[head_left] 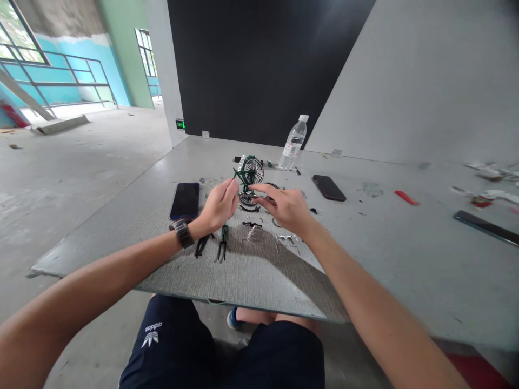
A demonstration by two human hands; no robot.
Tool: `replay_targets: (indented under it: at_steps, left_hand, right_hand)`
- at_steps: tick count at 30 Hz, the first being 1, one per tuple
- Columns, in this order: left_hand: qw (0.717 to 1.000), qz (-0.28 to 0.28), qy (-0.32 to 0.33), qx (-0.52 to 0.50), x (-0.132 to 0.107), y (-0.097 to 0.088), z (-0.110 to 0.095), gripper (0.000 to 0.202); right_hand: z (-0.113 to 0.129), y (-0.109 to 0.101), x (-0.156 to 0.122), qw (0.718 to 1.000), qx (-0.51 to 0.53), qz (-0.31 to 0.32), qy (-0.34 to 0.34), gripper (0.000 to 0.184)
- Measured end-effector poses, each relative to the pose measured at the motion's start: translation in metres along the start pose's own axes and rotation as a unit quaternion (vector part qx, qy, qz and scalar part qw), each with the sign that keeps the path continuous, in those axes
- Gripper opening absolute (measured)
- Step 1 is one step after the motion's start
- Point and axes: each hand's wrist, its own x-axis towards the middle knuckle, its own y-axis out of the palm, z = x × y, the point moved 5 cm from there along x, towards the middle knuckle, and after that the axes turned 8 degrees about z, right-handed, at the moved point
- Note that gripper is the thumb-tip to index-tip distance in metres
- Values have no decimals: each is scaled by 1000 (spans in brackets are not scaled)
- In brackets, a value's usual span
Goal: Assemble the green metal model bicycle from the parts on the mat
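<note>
We have the bike (248, 174) partly built, judging by what stands and what still lies loose. It stands upright on the table (385, 259) just beyond our fingertips, a thin green frame that already carries one spoked wheel at its far end. A second wheel (246, 199) lies flat just under the frame, not fitted as far as we can tell. A green fork (222, 244), a black strip (201, 245) and a scatter of small black and wire-like bits (252, 223) wait on the board nearer to us, so we judge a good share of the build is left.

Our left hand (219, 206) is pinched shut, thumb and fingertips meeting on the near end of the frame. Our right hand (284, 209) reaches in from the other side with its forefinger stretched toward the frame. Something dark sits under its fingers, but we cannot tell whether it grips that.

The frame looks like painted metal or hard plastic, glossy and slim (too small to say which). The wheels are fine-spoked with dark rims. The table is matt grey with a faint woven grain. Two phones (185, 200) (328, 187) lie flat and glassy on either side, and a clear ribbed bottle (294, 142) stands behind.
</note>
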Motion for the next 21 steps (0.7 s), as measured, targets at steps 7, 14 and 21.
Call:
replay_targets:
  at_steps: [7,14,21]
  left_hand:
    - [1000,19,2,-12,-2,4,0,41]
    - [998,47,25,18,-8,10,-6,42]
    - [999,31,32,24,-7,9,-8,40]
  right_hand:
    - [1,1,-2,1000,-15,-14,4,29]
    - [10,-1,0,997,-10,-58,59,40]
    - [6,2,1,990,36,-71,115,48]
